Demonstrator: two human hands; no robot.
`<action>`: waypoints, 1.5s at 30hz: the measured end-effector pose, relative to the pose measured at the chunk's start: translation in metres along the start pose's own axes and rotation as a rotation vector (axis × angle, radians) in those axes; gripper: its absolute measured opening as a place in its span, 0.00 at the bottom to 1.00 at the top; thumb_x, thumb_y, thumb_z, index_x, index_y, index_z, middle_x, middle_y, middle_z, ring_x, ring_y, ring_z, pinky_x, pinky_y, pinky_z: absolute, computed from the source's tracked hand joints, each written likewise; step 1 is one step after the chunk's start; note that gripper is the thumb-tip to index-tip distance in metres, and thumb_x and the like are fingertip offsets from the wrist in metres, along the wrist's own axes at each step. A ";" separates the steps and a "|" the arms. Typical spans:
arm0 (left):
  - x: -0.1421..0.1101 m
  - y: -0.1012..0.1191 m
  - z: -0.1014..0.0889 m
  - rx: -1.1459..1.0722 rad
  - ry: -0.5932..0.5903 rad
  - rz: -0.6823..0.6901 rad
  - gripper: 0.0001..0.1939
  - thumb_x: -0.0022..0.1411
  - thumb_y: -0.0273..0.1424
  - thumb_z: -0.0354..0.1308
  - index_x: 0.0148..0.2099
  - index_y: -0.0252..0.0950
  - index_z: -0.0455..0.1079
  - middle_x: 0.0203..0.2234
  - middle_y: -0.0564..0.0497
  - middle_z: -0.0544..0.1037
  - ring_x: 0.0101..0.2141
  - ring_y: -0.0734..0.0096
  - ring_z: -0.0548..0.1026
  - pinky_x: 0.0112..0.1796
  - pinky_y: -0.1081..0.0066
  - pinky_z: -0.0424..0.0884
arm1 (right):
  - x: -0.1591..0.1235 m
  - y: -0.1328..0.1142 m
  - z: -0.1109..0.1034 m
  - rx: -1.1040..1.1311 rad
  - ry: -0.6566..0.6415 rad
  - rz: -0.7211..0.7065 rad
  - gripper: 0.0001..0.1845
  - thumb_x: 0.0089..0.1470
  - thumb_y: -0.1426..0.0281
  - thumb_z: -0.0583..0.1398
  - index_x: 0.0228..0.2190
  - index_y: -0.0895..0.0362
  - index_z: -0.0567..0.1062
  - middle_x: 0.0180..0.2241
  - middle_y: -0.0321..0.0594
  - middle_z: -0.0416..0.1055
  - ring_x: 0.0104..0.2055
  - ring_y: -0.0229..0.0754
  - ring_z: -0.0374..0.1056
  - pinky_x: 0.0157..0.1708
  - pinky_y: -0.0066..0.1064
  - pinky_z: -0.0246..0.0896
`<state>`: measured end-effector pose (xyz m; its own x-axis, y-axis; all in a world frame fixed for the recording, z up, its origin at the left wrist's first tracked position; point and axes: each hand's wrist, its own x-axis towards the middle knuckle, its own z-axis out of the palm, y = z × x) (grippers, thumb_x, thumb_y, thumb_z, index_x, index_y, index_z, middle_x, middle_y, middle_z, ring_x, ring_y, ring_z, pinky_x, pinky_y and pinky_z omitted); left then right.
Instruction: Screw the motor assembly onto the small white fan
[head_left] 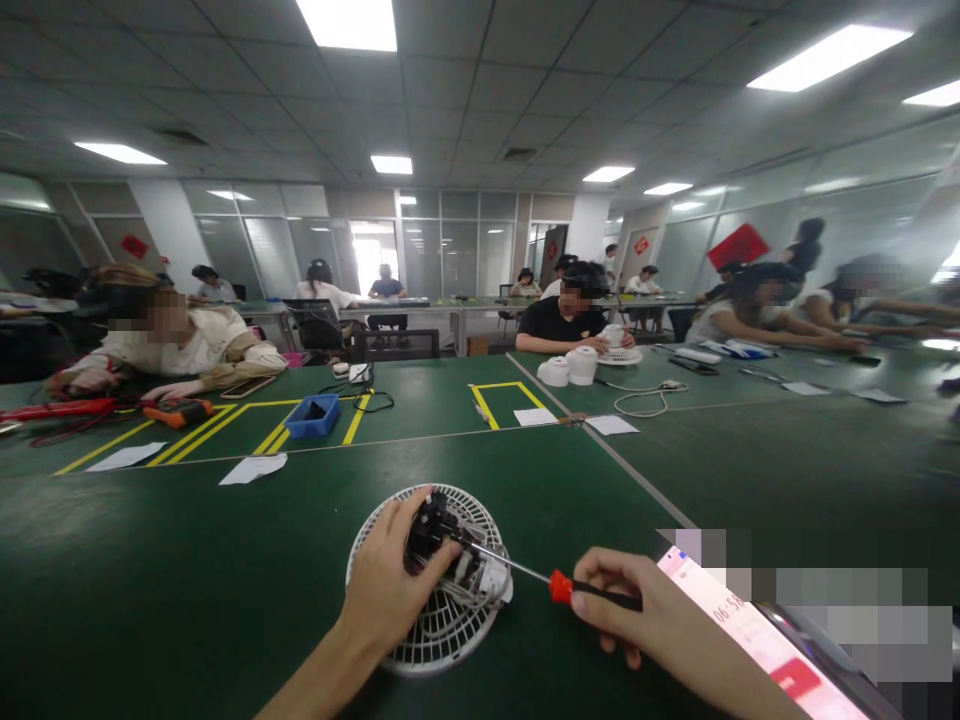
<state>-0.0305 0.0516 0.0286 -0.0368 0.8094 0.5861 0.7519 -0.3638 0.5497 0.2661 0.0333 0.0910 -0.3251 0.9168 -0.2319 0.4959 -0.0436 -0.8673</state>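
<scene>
- One left hand (390, 575), lower centre: fingers partly curled, gripping one black mechanism (433, 522) over one round white grille (442, 655).
- One right hand (626, 605), lower right: closed around one red-and-black screwdriver (561, 587), shaft reaching the mechanism.
- One blue bin (313, 420), two paper sheets (253, 469): left of frame.

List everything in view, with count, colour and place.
Screwdriver: one, red-black handle, right hand
Mechanism: one, black, left hand, over grille
Grille: one, white, centre front
Phone: one, pink-white screen, lower right
Bin: one, blue, mid-left
Meter: one, orange-black, left
Rounded parts: several, white, across table
Papers: several, white, tabletop
Tape: several strips, yellow, tabletop
Tables: several, green, front and back
People: many, varied clothing, around tables
Lights: several, white, ceiling
Hands: two, bare, left and right
</scene>
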 end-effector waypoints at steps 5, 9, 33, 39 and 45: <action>-0.001 -0.001 0.002 0.004 0.026 0.033 0.28 0.64 0.45 0.62 0.63 0.45 0.64 0.47 0.47 0.76 0.45 0.57 0.78 0.46 0.55 0.78 | 0.003 0.008 -0.001 -0.028 -0.002 0.038 0.29 0.59 0.44 0.56 0.31 0.58 0.74 0.27 0.38 0.70 0.26 0.34 0.65 0.21 0.23 0.55; -0.002 0.000 0.001 0.009 0.045 0.045 0.30 0.63 0.45 0.63 0.64 0.44 0.64 0.47 0.46 0.76 0.45 0.57 0.78 0.46 0.55 0.78 | -0.001 0.004 -0.001 -0.028 0.031 0.012 0.24 0.54 0.47 0.62 0.37 0.55 0.70 0.32 0.36 0.70 0.23 0.33 0.64 0.16 0.22 0.54; 0.006 -0.001 -0.006 0.056 0.031 0.123 0.27 0.60 0.46 0.65 0.56 0.39 0.67 0.41 0.47 0.76 0.41 0.60 0.78 0.43 0.59 0.78 | -0.011 -0.009 -0.014 -0.077 0.005 -0.009 0.16 0.48 0.68 0.63 0.37 0.52 0.62 0.25 0.28 0.65 0.22 0.34 0.62 0.20 0.25 0.60; 0.009 -0.002 -0.010 0.057 0.024 0.137 0.26 0.58 0.48 0.66 0.51 0.38 0.67 0.38 0.49 0.75 0.37 0.63 0.77 0.40 0.61 0.77 | -0.004 -0.002 -0.013 0.159 0.025 -0.050 0.21 0.46 0.64 0.65 0.40 0.53 0.64 0.28 0.30 0.68 0.24 0.36 0.68 0.20 0.26 0.62; 0.006 0.000 -0.013 0.039 0.035 0.133 0.26 0.58 0.48 0.66 0.50 0.37 0.67 0.38 0.48 0.76 0.38 0.64 0.77 0.40 0.61 0.77 | 0.004 0.003 -0.014 0.245 0.082 0.044 0.32 0.51 0.47 0.64 0.47 0.55 0.66 0.26 0.36 0.73 0.24 0.39 0.68 0.20 0.27 0.58</action>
<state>-0.0397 0.0508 0.0401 0.0429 0.7383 0.6731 0.7769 -0.4482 0.4422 0.2773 0.0427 0.0936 -0.2365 0.9404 -0.2444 0.2955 -0.1700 -0.9401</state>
